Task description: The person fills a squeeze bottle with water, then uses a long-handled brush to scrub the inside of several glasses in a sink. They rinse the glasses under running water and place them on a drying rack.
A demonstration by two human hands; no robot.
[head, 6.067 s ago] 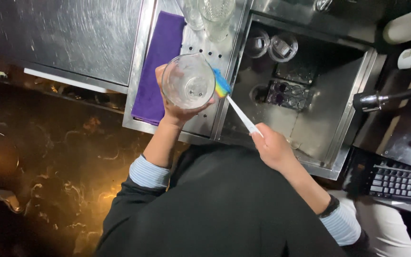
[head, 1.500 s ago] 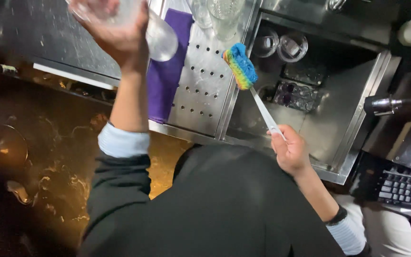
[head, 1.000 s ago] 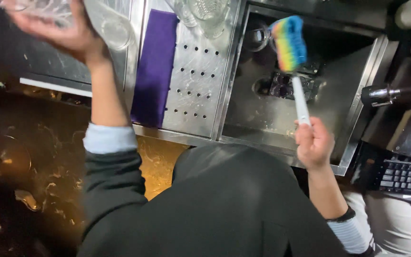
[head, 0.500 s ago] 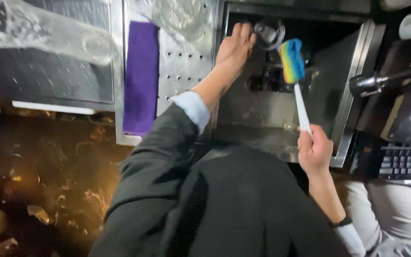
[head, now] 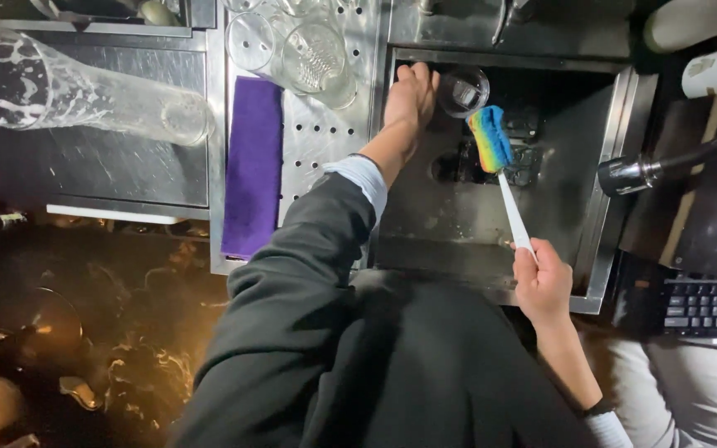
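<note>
Stainless steel counter (head: 118, 170) with perforated drainboard (head: 325, 141) beside a sunken sink basin (head: 591, 207). Dark speckled floor (head: 85, 332) below, lit warm yellow. Black keyboard (head: 707, 307) at right.

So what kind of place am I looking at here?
Probably a bar's glass-washing station: a steel sink, a perforated drainer with upturned glasses, and a soapy tall glass on the steel counter.
</note>
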